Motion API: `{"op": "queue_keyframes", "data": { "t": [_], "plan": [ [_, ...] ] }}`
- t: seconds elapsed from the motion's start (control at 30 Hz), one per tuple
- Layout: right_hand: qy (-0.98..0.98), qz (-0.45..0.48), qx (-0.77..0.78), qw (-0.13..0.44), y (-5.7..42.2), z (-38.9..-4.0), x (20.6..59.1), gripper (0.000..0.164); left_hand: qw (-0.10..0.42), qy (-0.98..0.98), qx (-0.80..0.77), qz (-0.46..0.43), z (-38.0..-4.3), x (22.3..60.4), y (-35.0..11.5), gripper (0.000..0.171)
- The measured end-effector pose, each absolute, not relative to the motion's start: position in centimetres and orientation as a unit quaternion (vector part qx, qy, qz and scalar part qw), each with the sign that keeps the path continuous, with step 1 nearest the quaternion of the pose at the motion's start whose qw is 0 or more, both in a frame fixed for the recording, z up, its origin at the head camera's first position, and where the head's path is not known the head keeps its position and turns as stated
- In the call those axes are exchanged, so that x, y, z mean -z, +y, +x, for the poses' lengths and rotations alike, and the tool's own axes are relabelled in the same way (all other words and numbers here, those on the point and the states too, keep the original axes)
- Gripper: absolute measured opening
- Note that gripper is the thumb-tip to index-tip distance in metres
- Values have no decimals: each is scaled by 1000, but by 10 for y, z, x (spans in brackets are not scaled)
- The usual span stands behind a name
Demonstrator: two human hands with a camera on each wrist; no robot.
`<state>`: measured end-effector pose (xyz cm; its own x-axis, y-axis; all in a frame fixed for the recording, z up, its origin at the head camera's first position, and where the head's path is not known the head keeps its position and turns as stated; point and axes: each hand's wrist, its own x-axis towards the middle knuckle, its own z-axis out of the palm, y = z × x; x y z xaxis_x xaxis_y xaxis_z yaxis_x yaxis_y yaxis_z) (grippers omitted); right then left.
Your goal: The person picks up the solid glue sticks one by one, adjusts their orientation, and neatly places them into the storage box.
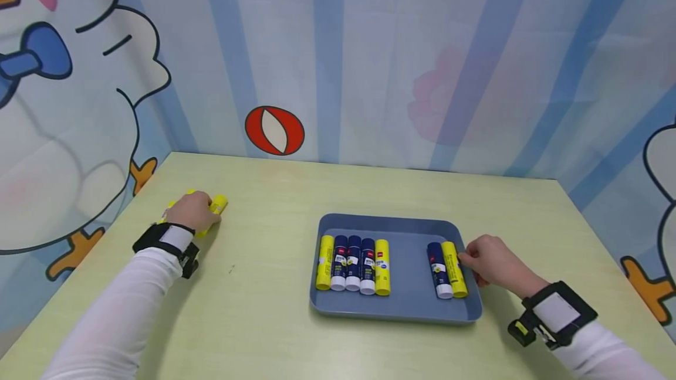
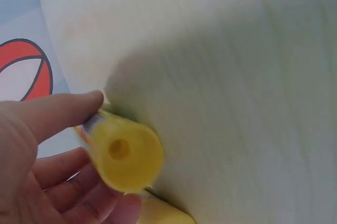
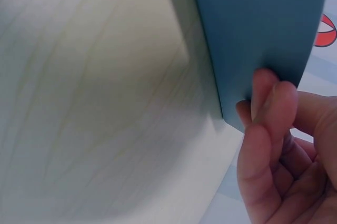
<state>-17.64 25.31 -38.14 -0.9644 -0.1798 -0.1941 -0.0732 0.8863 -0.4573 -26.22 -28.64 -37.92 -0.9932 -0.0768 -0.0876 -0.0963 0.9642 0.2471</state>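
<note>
Glue sticks (image 1: 353,264): pick-up, I'd say

On the desk (image 1: 253,321) sits the tray (image 1: 412,251), my right fingers (image 3: 279,108) pinching its edge, seven sticks inside. Well to its left are yellow sticks (image 1: 219,202), one grasped in my left fingers (image 2: 62,166). The next move should call for lifting it clear.

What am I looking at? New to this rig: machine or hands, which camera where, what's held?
No robot: these are a person's two bare hands. The widest picture comes from a head camera looking forward and down; the other two come from wrist cameras, one per arm. On the table sits a blue-grey tray holding seven glue sticks, three yellow and four dark blue. Away from it, the left hand pinches a yellow glue stick, with other yellow sticks close by. The right hand grips the tray's right edge.
</note>
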Motion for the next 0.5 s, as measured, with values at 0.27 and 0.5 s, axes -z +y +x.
{"op": "queue_keyframes", "data": {
  "t": [0.27, 0.5],
  "plan": [
    [963, -63, 232, 120, 253, -175, 381, 22, 36, 988, -149, -8, -264, 377, -287, 43],
    [964, -65, 229, 118, 254, -177, 381, 23, 40, 977, -209, 1, -270, 375, -288, 50]
  ]
}}
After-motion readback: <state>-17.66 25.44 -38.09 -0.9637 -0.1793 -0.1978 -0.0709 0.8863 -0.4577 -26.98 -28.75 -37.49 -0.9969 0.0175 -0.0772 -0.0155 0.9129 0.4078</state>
